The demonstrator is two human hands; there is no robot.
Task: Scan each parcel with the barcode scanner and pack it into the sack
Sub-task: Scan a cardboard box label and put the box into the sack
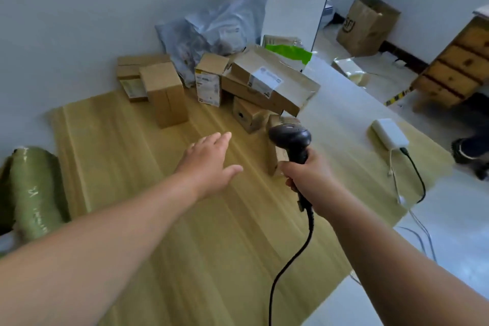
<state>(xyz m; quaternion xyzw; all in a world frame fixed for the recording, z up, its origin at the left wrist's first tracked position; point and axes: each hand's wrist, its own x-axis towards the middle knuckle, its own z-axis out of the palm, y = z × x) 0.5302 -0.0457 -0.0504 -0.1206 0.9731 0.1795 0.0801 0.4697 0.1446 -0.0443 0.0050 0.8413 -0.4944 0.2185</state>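
My right hand [308, 174] grips the handle of a black barcode scanner [291, 140], whose head points toward a pile of cardboard parcels [267, 79] by the wall. A small box [275, 156] lies just behind the scanner, partly hidden by it. My left hand [211, 164] hovers above the yellow-green mat [132, 153] with fingers straight and spread, holding nothing. It is short of the pile. A tall plain box [165, 94] stands left of the pile. A green woven sack [31, 193] lies at the far left edge.
Grey plastic mailers [211, 32] lean on the wall behind the boxes. A white power bank [390, 132] with cables lies on the mat at the right. The scanner's black cord [291, 259] trails toward me. A brown paper bag [367, 25] and a wooden drawer chest [455, 66] stand at the back right.
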